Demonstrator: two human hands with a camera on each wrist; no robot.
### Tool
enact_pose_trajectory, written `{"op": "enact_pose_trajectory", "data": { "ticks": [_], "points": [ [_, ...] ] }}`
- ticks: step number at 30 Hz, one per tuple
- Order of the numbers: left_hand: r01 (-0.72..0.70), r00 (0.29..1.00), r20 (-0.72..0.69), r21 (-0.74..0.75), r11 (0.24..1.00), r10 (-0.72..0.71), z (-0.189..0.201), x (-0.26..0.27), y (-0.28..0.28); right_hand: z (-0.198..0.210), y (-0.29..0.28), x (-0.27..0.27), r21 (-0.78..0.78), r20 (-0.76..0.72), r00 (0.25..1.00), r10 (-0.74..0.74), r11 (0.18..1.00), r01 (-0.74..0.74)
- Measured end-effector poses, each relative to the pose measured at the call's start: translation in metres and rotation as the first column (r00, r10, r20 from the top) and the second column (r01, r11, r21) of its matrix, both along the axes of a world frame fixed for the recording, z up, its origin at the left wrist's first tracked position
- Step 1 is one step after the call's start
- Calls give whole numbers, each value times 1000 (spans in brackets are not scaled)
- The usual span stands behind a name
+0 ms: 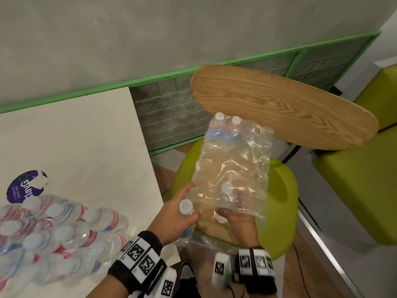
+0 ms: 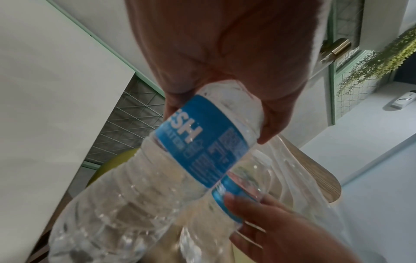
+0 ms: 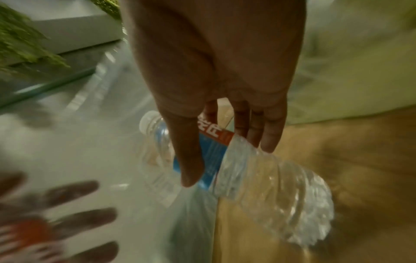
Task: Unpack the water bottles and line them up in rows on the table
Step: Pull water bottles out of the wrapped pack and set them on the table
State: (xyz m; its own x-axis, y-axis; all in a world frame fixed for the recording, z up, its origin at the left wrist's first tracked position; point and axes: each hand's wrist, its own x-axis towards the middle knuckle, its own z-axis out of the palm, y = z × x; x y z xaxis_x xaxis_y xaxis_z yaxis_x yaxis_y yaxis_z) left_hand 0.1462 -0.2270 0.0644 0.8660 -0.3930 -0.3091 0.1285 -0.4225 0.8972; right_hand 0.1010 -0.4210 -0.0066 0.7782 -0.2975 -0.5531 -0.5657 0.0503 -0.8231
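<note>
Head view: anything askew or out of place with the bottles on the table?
Yes. The bottles on the white table look bunched in a loose cluster, several seemingly leaning or overlapping, not in clean rows. No spill shows. The left hand holds a bottle; the right hand grips one inside the slack wrap.

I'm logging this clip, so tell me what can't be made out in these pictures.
- Bottles left in the plastic wrap: head view, crinkled glare hides the count.
- Rows on the table: head view, cut off by left edge.
- Left hand: right wrist view, blurred.
- Bottle label: left wrist view, fingers cover the name's start.
</note>
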Motion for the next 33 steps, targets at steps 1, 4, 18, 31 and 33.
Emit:
{"op": "enact_pose_trajectory", "data": {
  "ticks": [1, 4, 18, 31, 33],
  "points": [
    [-2, 1000, 6, 2, 1000, 2, 1, -3, 4, 8, 5, -9, -45, 42, 998, 44, 998, -42],
    [-22, 1000, 20, -10, 1000, 22, 3, -17, 19, 14, 13, -43, -148, 103, 969, 224, 967, -207],
    [-197, 980, -25, 38, 980, 198, 35, -129, 181, 53, 134, -62, -117, 56, 599, 799, 601, -791],
    [-763, 634, 242, 38, 646, 735, -28, -182, 327, 33, 336, -70, -226, 197, 295, 935, 336, -914],
    [-789, 605, 261, 66, 611, 752, -37, -180, 334, 27, 358, -71, -243, 208, 318, 925, 364, -899]
  ]
}}
